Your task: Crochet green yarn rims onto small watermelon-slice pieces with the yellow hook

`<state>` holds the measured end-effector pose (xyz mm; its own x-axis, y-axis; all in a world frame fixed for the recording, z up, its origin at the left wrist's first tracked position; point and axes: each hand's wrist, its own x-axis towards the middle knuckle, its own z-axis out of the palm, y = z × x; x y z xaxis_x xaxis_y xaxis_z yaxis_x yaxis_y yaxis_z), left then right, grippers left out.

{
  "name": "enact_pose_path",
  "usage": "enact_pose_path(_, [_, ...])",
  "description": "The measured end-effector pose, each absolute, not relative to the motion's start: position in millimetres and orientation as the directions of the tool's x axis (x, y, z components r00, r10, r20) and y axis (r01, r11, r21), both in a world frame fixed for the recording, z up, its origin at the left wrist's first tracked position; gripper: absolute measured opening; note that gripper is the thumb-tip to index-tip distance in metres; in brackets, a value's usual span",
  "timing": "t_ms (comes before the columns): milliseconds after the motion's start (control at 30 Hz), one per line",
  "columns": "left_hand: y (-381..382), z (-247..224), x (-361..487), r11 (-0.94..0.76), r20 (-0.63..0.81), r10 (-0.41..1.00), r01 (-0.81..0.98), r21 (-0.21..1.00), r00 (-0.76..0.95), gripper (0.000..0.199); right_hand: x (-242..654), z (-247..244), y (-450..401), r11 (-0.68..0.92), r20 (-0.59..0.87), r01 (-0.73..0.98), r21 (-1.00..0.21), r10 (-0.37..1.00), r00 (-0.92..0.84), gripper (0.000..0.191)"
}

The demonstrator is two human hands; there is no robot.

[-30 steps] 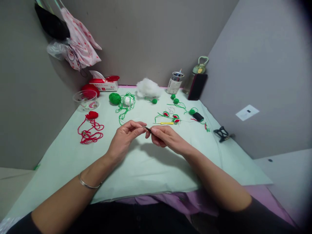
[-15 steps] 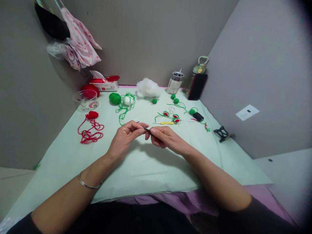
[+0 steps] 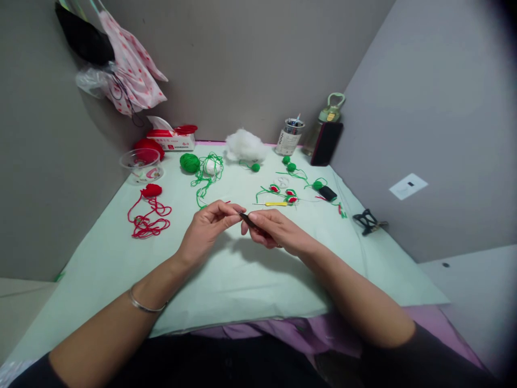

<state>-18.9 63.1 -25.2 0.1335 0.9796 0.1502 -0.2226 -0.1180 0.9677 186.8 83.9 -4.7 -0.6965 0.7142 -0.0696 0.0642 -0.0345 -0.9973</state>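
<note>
Over the near middle of the table, my two hands meet. My right hand (image 3: 272,229) is closed around a slim dark tool (image 3: 247,219), whose tip points left toward my other fingers; its exact kind is not clear. Thumb and fingers of my left hand (image 3: 214,223) are pinched together at that tip, on something too small to make out. Just beyond the hands lie a crochet hook with a yellow handle (image 3: 276,204) and several small red, white and green crocheted pieces (image 3: 291,199) with green yarn tails.
Red yarn (image 3: 151,218) trails at left, near a clear plastic tub (image 3: 141,167). Behind are a green yarn ball (image 3: 189,163), white stuffing (image 3: 244,145), a tissue box (image 3: 173,141), a pen holder (image 3: 289,137) and a phone (image 3: 327,144) against a bottle (image 3: 329,113). A black claw clip (image 3: 367,221) lies right.
The dark tool has tilted slightly in my right hand and shows more of its length. Both hands stay almost in place; the whole view has shifted a little.
</note>
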Motion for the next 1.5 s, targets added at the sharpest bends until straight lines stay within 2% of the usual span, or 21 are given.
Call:
enact_pose_path(200, [62.2,-19.5,-19.7,-0.171,0.197,0.970,-0.175,0.970,0.142,0.012,189.2,-8.6,86.9,-0.189,-0.162,0.047,-0.981,0.658,-0.735,0.046])
enact_pose_path(433, [59.5,-14.1,-21.0,-0.202,0.227,0.958,-0.153,0.967,0.175,0.013,192.4,-10.5,89.0,-0.367,-0.220,0.011,-0.930,0.533,-0.817,0.045])
enact_pose_path(633, [58.4,-15.3,-20.0,-0.170,0.198,0.965,-0.166,0.971,0.172,0.019,192.0,-10.3,89.6,-0.433,-0.265,0.038,-0.901,0.477,-0.838,0.046])
enact_pose_path(700, [60.2,-18.1,-20.4,-0.149,0.177,0.973,-0.184,0.971,0.148,0.019,193.7,-7.8,90.5,-0.386,-0.242,0.031,-0.922,0.512,-0.824,0.048])
enact_pose_path(867, [65.7,-22.7,-22.9,-0.082,0.112,0.988,-0.247,0.965,0.109,0.018,203.7,1.1,93.8,-0.092,-0.128,0.089,-0.992,0.655,-0.745,0.056])
enact_pose_path(1000, [63.4,-20.0,-21.7,-0.029,0.073,0.982,-0.248,0.968,0.172,0.018,201.2,2.9,93.3,-0.008,-0.057,0.091,-0.996,0.829,-0.556,0.038])
enact_pose_path(1067, [61.4,-18.8,-20.2,-0.009,0.060,0.975,-0.233,0.972,0.212,0.017,195.7,2.8,91.0,0.017,-0.033,0.092,-0.996,0.860,-0.510,0.032])
enact_pose_path(1200, [60.2,-19.6,-18.4,0.004,0.052,0.958,-0.196,0.981,0.281,0.021,186.4,3.3,85.7,-0.013,-0.053,0.082,-0.997,0.859,-0.509,0.026])
enact_pose_path(1300, [59.5,-22.2,-17.2,-0.045,0.088,0.960,-0.163,0.986,0.266,0.020,183.5,1.8,84.8,-0.076,-0.104,0.076,-0.994,0.861,-0.497,0.024])
enact_pose_path(1500, [56.1,-30.7,-11.9,-0.327,0.332,0.939,-0.059,0.943,0.092,0.018,177.2,-9.4,87.1,-0.155,-0.130,-0.034,-0.987,0.913,-0.386,0.029])
